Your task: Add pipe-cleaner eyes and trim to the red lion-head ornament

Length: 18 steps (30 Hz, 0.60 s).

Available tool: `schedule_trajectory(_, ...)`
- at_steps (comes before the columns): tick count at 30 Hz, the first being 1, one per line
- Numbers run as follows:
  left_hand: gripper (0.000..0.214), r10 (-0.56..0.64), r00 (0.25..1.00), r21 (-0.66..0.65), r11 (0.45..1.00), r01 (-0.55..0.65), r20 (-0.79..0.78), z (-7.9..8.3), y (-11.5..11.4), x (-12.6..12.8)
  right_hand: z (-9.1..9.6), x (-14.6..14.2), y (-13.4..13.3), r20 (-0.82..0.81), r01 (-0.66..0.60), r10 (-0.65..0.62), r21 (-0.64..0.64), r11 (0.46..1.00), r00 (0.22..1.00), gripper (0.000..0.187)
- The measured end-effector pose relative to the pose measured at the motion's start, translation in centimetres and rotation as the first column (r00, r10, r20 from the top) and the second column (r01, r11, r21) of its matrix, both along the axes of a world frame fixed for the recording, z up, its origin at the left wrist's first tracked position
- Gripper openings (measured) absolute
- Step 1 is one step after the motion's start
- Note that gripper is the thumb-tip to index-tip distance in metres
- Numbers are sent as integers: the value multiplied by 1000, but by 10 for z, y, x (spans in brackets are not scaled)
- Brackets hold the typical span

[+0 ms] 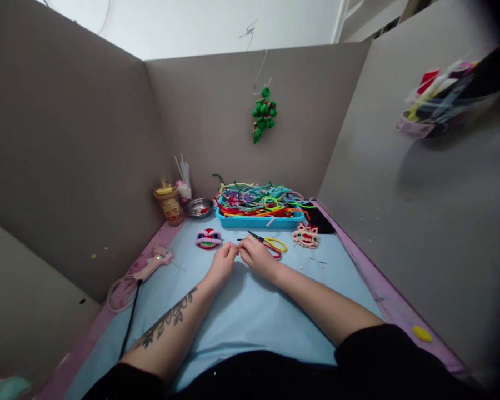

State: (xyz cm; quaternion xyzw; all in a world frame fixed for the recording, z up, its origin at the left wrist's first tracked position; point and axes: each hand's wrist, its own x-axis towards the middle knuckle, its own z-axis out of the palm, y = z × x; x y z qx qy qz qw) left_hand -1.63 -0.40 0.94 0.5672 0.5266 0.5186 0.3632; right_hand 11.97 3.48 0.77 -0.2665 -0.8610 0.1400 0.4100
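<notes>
Left hand and right hand, fingers pinched tip to tip, scissors just beyond, open mat nearer.

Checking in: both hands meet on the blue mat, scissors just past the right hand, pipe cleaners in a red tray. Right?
Not quite: the tray holding the pipe cleaners is blue, not red, as the head view shows. The rest stands.

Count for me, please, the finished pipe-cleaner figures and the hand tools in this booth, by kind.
Finished pipe-cleaner figures: 3 (red-and-blue face, cream-and-red face, hanging green cluster)
Hand tools: 2 (pink glue gun, scissors with yellow and red handles)
Total: 5
</notes>
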Motion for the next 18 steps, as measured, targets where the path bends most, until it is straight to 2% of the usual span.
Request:
schedule_trajectory(5, 31, -79, 984, -167, 980, 106, 159, 2, 0, 0, 3, 0, 1, -34, -20, 19, -35, 999, 999, 12)
schedule_trajectory(8, 32, -129, 946, -248, 946, 207, 297, 4, 0, -1, 7, 0, 0, -83, -25, 16, -117, 993, 996, 12)
schedule_trajectory(10, 33, -141, 935, -252, 940, 229, 325, 4, 2, -1, 9, -1, 0, -121, -19, -4, -185, 983, 993, 12)
schedule_trajectory(12, 34, -123, 957, -193, 965, 178, 264, 3, 3, -2, 11, -2, 0, -155, 5, -49, -272, 962, 987, 12)
schedule_trajectory(14, 31, -70, 984, -60, 995, 81, 161, 3, 3, -3, 11, -4, 0, -178, 24, -98, -377, 926, 979, 11)
schedule_trajectory(16, 27, -4, 998, 83, 997, -1, 65, 5, 2, -5, 12, -5, -1, -195, 13, -122, -485, 875, 973, 11)
schedule_trajectory(18, 25, 43, 999, 172, 984, -40, -13, 7, -1, -7, 12, -6, -2, -209, -24, -123, -588, 809, 970, 10)
